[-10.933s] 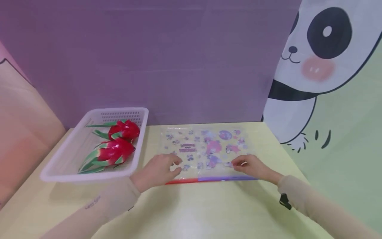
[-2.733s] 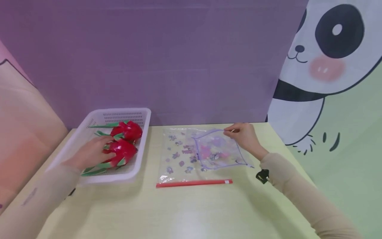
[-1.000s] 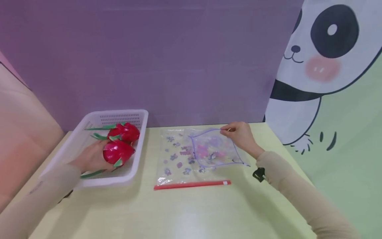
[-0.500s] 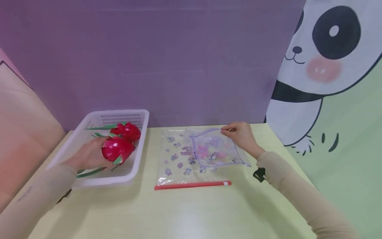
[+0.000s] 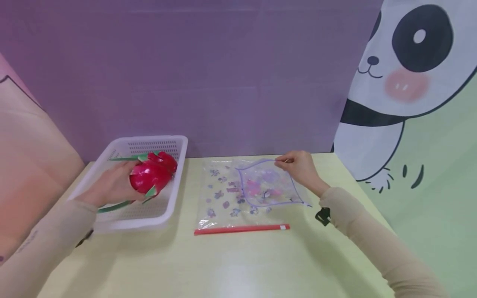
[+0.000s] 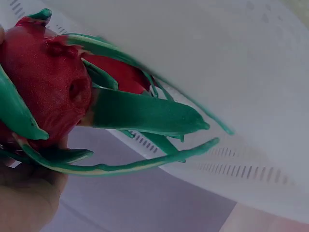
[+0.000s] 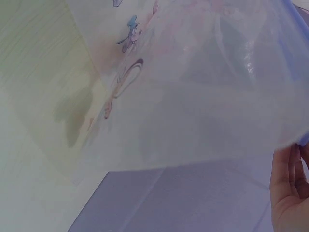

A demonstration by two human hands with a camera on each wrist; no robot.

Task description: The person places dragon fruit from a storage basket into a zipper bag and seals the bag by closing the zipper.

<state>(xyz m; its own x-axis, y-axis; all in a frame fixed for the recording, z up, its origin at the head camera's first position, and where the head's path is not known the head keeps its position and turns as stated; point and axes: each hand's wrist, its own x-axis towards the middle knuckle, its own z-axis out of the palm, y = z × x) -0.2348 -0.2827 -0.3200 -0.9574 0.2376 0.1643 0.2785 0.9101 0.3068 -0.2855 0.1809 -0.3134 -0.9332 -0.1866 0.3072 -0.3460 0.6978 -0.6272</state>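
My left hand (image 5: 115, 184) grips the nearer of two red dragon fruits (image 5: 149, 177), inside a white plastic basket (image 5: 179, 182). Its fingertips are hidden behind the fruit. In the left wrist view, long green scales of the held dragon fruit (image 6: 53, 82) trail over the basket's inside. The second dragon fruit (image 5: 170, 162) lies just behind, partly covered. At the middle of the table, my right hand (image 5: 299, 167) pinches the rim of a clear printed zip bag (image 5: 268, 186) with a purple edge. Its mouth gapes wide, facing me.
A clear printed zip bag with a red slider strip (image 5: 242, 229) lies flat left of the purple-edged bag and partly under it. The pale table (image 5: 231, 265) ends at a purple curtain (image 5: 223, 82). A panda print hangs at right.
Earlier both bags lay flat under my hands; the purple-edged one now gapes, its rim raised by my right hand. My left hand moved into the basket, grasped the nearer dragon fruit and raised it slightly.
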